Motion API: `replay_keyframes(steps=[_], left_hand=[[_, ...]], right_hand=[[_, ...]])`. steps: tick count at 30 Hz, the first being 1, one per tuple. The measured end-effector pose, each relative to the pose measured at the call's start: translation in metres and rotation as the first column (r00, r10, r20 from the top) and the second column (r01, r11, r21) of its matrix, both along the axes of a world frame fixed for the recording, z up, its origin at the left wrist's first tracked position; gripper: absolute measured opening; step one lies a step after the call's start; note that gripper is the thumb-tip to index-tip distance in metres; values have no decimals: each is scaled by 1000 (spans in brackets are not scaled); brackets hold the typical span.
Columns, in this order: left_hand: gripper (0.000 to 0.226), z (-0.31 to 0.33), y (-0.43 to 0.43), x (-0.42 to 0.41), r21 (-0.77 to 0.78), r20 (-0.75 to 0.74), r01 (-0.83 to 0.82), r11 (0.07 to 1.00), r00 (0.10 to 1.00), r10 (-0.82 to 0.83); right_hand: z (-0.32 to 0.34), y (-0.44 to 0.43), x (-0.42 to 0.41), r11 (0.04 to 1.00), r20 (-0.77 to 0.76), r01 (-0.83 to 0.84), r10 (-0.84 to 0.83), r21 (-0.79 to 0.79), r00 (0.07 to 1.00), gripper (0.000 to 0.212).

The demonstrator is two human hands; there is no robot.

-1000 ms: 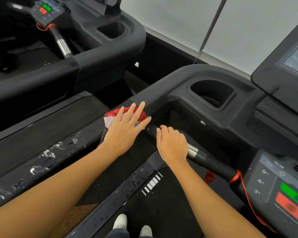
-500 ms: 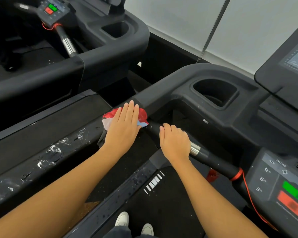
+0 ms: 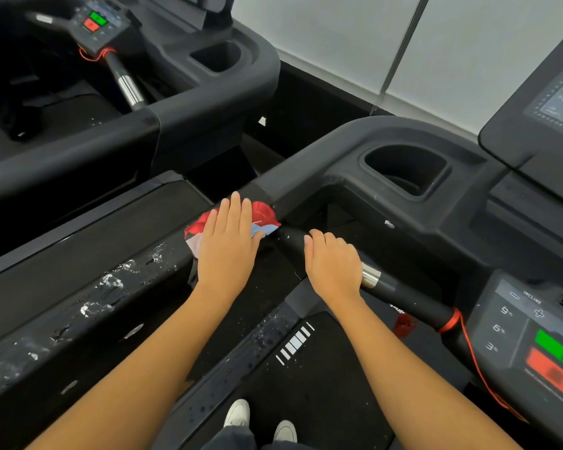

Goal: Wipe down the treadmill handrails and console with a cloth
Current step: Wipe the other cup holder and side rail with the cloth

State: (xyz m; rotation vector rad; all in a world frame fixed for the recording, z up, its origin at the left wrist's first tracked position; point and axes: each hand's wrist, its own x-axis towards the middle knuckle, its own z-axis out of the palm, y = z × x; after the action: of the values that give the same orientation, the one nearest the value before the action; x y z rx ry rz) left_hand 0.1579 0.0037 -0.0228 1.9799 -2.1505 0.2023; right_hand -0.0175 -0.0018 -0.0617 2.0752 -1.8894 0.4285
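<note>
Worn side handrail [image 3: 88, 306] runs lower-left to upper-right; left hand [image 3: 226, 251] flat on cloth [image 3: 264, 216].

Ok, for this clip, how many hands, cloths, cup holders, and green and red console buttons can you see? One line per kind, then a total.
Hands: 2, left hand flat on the cloth, right hand over the front bar
Cloths: 1, cloth
Cup holders: 2
Green buttons: 2
Red buttons: 2
Total: 9
</note>
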Motion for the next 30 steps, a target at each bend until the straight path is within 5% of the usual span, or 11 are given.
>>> replay_keyframes(steps=[8,13,17,24,30], left_hand=[[58,17,-24,-14,106,47,-74,992,997,69],[59,22,-45,-20,136,5,-8,991,1000,7],[68,15,-25,-9,115,27,73,991,997,-77],[84,6,0,15,77,158,117,990,979,-128],[68,13,-26,2,98,9,65,993,998,-66]], right_hand=[[-2,-1,0,1000,18,-1,1,1,1000,27],[-2,0,-1,1000,27,-7,7,-15,1000,23],[-1,1,0,1000,32,-1,1,-14,999,40],[-1,2,-3,999,52,-26,24,47,998,27],[0,1,-3,998,56,-26,23,52,998,30]])
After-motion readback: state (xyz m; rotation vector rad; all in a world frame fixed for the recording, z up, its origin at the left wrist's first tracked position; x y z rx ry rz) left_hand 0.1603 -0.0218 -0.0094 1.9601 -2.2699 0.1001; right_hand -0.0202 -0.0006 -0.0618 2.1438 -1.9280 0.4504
